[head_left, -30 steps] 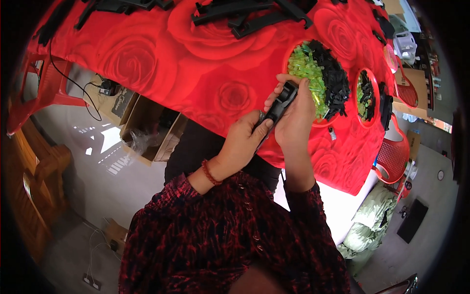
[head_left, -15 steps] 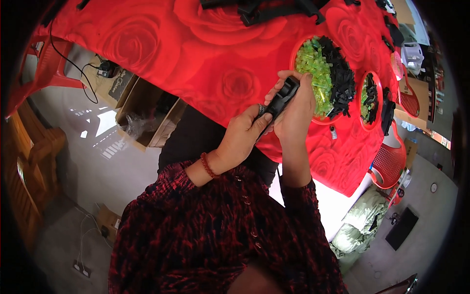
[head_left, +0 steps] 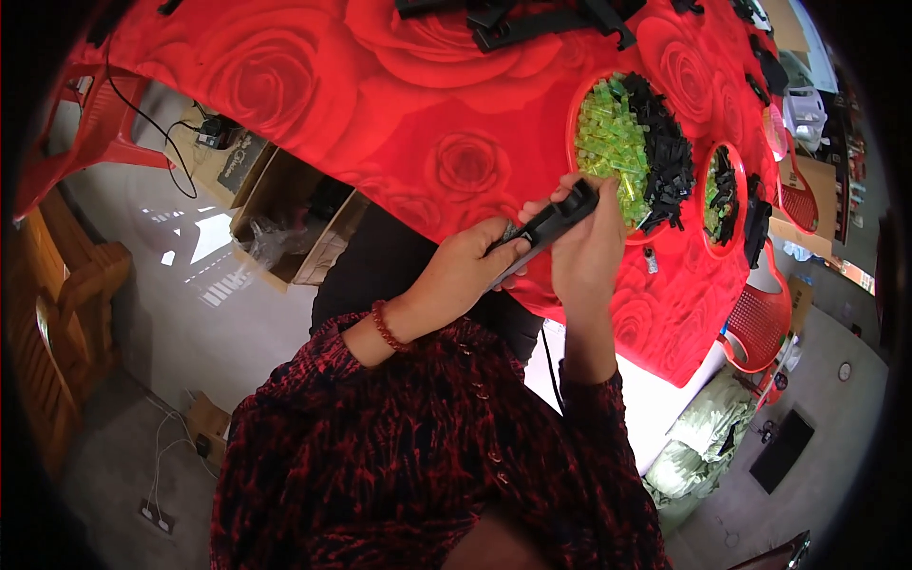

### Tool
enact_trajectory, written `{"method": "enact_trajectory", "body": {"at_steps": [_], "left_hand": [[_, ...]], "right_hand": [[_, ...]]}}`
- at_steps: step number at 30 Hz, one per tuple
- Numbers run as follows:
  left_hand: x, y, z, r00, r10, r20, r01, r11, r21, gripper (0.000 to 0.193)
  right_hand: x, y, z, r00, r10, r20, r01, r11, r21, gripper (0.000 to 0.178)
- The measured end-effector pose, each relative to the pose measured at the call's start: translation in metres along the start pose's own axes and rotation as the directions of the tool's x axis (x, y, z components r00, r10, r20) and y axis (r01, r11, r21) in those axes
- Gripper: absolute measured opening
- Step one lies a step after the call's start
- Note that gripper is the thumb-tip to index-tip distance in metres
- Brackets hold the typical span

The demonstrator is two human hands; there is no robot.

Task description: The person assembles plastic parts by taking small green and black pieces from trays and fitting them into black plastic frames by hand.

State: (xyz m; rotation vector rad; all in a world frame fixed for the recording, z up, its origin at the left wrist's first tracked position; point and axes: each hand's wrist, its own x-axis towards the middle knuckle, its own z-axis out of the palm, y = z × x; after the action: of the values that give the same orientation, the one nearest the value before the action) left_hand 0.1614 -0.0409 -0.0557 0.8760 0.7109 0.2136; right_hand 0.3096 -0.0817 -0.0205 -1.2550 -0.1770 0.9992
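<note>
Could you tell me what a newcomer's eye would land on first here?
Probably the red rose-patterned tablecloth filling the top, then the left hand and right hand at centre gripping a long black part. Just right sits a red bowl of green and black pieces.

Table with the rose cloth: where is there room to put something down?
Bare red cloth lies left of the big red tray, out toward the left edge. Crowded: the tray, the smaller tray beside it, and the black parts along the far side.
</note>
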Motion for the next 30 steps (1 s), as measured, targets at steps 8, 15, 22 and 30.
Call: {"method": "enact_trajectory", "body": {"at_steps": [8, 15, 22, 30], "left_hand": [[-0.013, 0.024, -0.042, 0.938, -0.104, 0.331, -0.186, 0.653, 0.734, 0.025], [-0.008, 0.054, -0.021, 0.836, -0.281, 0.471, -0.384, 0.313, 0.869, 0.034], [-0.016, 0.075, -0.002, 0.835, -0.283, 0.472, -0.400, 0.275, 0.874, 0.070], [0.009, 0.096, 0.012, 0.730, -0.504, 0.462, -0.434, 0.180, 0.883, 0.090]], "right_hand": [[-0.042, -0.027, -0.055, 0.755, 0.493, 0.433, 0.183, 0.476, -0.860, 0.041], [-0.068, -0.010, -0.051, 0.658, 0.562, 0.501, 0.331, 0.382, -0.863, 0.047], [-0.070, 0.014, -0.061, 0.607, 0.528, 0.594, 0.059, 0.716, -0.696, 0.039], [-0.069, 0.030, -0.055, 0.690, 0.397, 0.605, 0.240, 0.664, -0.708, 0.028]]}}
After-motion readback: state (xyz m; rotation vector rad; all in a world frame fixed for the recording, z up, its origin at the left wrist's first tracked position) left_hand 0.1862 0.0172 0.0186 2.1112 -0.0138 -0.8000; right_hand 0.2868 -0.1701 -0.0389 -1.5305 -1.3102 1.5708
